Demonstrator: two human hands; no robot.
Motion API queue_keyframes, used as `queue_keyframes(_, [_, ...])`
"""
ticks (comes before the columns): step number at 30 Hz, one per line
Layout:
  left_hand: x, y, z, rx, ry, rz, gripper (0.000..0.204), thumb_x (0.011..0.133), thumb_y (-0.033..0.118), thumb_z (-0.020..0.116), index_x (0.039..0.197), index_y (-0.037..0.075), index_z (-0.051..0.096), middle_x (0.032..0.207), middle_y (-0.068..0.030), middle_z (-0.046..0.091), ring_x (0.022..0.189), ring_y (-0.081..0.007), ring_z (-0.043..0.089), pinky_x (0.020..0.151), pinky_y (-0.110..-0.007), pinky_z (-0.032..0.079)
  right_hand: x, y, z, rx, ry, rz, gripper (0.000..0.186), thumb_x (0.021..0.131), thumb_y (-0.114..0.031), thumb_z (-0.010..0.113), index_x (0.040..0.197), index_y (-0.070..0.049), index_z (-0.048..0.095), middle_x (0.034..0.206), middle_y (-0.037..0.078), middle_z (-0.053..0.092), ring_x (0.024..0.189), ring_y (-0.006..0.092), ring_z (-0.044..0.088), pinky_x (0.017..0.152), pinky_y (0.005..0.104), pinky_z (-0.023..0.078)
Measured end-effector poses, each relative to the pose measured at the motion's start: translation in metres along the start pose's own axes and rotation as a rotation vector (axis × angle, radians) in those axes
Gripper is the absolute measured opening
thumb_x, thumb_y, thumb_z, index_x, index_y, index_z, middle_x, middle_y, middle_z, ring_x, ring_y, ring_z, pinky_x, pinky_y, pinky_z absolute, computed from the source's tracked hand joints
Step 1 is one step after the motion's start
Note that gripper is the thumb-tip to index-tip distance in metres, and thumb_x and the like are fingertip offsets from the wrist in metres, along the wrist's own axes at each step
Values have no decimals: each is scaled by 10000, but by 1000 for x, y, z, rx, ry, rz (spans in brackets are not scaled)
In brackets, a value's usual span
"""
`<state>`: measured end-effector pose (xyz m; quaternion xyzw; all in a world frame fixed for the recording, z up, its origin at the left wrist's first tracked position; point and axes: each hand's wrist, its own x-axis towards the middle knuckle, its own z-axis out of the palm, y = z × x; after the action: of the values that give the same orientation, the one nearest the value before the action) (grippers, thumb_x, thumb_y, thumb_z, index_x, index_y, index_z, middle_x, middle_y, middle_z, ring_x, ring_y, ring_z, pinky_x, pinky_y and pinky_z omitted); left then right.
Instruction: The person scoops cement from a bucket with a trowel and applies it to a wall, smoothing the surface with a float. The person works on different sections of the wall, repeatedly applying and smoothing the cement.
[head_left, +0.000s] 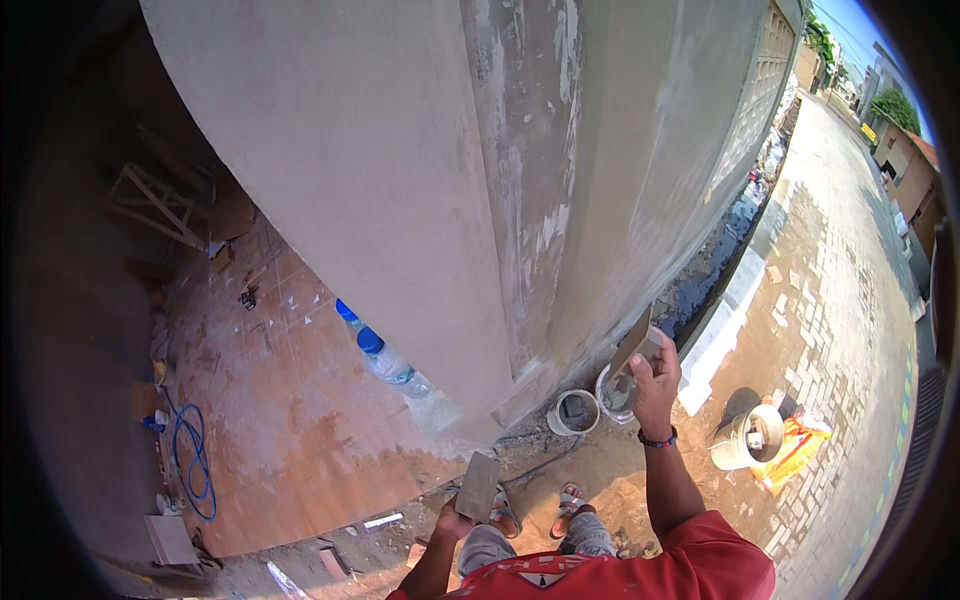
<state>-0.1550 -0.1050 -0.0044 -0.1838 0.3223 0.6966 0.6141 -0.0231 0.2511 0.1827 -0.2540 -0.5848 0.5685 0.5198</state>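
Observation:
My left hand [455, 522] grips a flat grey rectangular board [479, 487] low in front of me, above my feet. Raised at the right, my right hand [656, 385] is closed on a thin, flat brown-grey blade [630, 342] beside the lower wall. Whether the blade touches the wall I cannot tell. Ahead stands the plastered grey wall corner [400, 180], with a darker, patchy strip [530, 200] running down it. Below my right hand sits a white bucket [605, 402] with grey material in it. Beside it, another bucket [573, 427] holds a dark block.
Blue-capped plastic bottles [395, 369] stand at the wall's left foot. A blue hose [190, 460] lies on the reddish floor [300, 440]. To the right are a bucket [732, 452], an orange-yellow sack [800, 455], a ditch [690, 298] and a paved road [850, 300].

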Motion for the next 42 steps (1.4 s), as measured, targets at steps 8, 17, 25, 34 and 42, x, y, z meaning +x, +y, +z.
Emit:
queue_keyframes(8, [22,14,-96,-105,12,106,359,935,301,481,1195,74,580,1173,-94,627,1064,-264,606,902,-412,503,62,-83,105,-190,86,-579,349,871,-69,650,1186,37,545,989,63,561,801,95,500,668,242,418])
queue_keyframes(17, [8,30,-148,-153,133,118,328,913,309,546,1146,88,617,1112,-53,662,1013,-230,633,884,-379,512,93,-11,89,-288,218,-337,350,902,-137,621,1185,51,539,942,97,611,822,155,566,716,304,470])
queue_keyframes(25, [1,56,-122,-99,186,124,297,939,273,502,1143,83,604,1098,-60,662,980,-215,645,826,-363,542,89,-73,116,-271,221,-415,375,922,-178,614,1212,44,527,969,77,618,872,136,568,777,271,458])
queue_keyframes(34, [-2,70,-109,-109,147,118,305,960,266,457,1168,82,583,1119,-69,650,1005,-228,637,845,-389,537,93,-51,92,-196,321,-202,244,923,-159,577,1121,-17,578,831,5,593,677,62,513,551,219,413])
queue_keyframes(42, [9,76,-116,-92,89,129,345,954,281,471,1196,59,577,1161,-87,637,1061,-243,614,920,-402,505,116,-28,78,-325,292,-132,376,918,-158,607,1233,28,522,997,83,601,787,110,578,661,247,486])
